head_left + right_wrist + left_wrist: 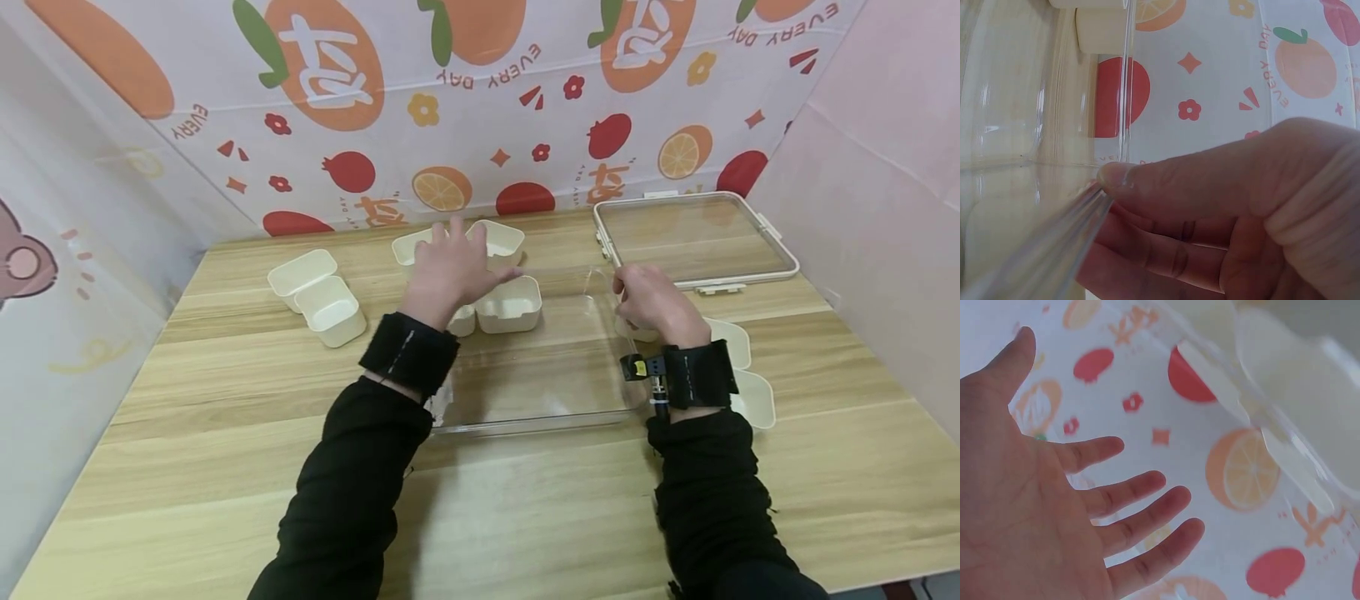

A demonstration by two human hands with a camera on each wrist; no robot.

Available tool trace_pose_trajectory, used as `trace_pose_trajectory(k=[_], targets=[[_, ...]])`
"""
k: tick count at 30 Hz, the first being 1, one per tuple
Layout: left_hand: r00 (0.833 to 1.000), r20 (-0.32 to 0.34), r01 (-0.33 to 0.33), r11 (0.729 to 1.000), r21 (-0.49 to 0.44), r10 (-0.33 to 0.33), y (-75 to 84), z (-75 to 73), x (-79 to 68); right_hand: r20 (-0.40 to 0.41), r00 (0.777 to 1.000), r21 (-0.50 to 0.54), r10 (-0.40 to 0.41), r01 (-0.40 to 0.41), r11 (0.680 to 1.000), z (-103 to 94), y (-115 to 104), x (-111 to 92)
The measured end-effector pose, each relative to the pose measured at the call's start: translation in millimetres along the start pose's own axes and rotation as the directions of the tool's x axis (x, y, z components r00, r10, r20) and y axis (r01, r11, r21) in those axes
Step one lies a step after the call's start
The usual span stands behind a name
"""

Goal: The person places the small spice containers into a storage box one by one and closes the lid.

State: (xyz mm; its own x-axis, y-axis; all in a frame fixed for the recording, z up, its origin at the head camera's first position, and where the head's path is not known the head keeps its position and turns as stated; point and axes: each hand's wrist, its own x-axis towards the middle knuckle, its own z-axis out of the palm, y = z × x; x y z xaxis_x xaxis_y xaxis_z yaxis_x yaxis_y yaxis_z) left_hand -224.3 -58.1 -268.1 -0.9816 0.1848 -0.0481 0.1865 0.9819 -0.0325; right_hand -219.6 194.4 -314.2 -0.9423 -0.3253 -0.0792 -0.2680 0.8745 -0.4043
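Note:
A clear plastic box point(540, 422) lies on the wooden table in front of me. Its right rim is pinched between the thumb and fingers of my right hand point(660, 302), near the far corner; the right wrist view shows the thumb pressed on the clear rim point(1126, 94). My left hand point(450, 271) hovers over the box's far left part, fingers spread and holding nothing, as the left wrist view of the open palm point(1041, 512) confirms. Below it, a cream plastic tub point(510, 310) sits inside the box, beside a second one point(462, 322) partly hidden by the wrist.
Behind the box stand more cream tubs point(501, 240). A pair of tubs point(332, 312) rests at left, and another pair point(754, 398) lies right of the box, partly behind my right wrist. A clear lid with a white frame point(697, 242) lies at back right, before the fruit-print cloth point(480, 125).

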Motion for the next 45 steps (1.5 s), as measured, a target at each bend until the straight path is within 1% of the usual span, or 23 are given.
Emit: trace_pose_trajectory(k=[4, 12, 14, 18, 23, 28, 35, 40, 45], targets=[[1.000, -0.010, 0.007, 1.000, -0.026, -0.007, -21.7, -4.5, -5.2, 0.000, 1.000, 0.015, 0.010, -0.010, 1.000, 0.3, -0.6, -0.3], [0.999, -0.038, 0.005, 0.994, -0.108, -0.009, -60.7, -4.7, -16.9, -0.002, 1.000, 0.023, 0.025, -0.025, 0.999, 1.8, -1.4, 0.3], [0.999, -0.042, 0.013, 0.992, -0.129, -0.018, -69.5, -4.8, -20.3, -0.002, 1.000, 0.027, 0.028, -0.028, 0.999, 1.6, -1.9, 0.0], [0.999, -0.040, 0.020, 0.986, -0.166, -0.027, -85.8, -2.7, -25.1, 0.016, 0.999, 0.048, 0.040, -0.041, 0.998, 1.6, -1.4, -0.4], [0.999, -0.042, 0.020, 0.980, -0.199, -0.029, -106.5, 2.1, -31.2, 0.026, 0.999, 0.032, 0.028, -0.028, 0.999, 1.7, -1.6, -0.6], [0.997, -0.049, 0.039, 0.975, -0.218, -0.051, -128.4, 8.2, -38.4, 0.006, 1.000, 0.021, 0.026, -0.026, 0.999, 1.3, -2.0, -0.1], [0.996, -0.015, 0.085, 0.968, -0.234, -0.091, -159.1, 23.9, -47.7, 0.001, 1.000, 0.016, 0.024, -0.024, 1.000, 0.7, -2.9, 0.3], [0.996, 0.010, 0.088, 0.970, -0.225, -0.089, -172.1, 36.2, -51.0, 0.019, 0.999, 0.027, 0.031, -0.032, 0.999, 0.4, -3.2, -0.4], [0.995, 0.041, 0.093, 0.969, -0.228, -0.086, -179.2, 45.3, -52.3, 0.033, 0.998, 0.039, 0.045, -0.046, 0.998, 0.4, -3.5, -1.3]])
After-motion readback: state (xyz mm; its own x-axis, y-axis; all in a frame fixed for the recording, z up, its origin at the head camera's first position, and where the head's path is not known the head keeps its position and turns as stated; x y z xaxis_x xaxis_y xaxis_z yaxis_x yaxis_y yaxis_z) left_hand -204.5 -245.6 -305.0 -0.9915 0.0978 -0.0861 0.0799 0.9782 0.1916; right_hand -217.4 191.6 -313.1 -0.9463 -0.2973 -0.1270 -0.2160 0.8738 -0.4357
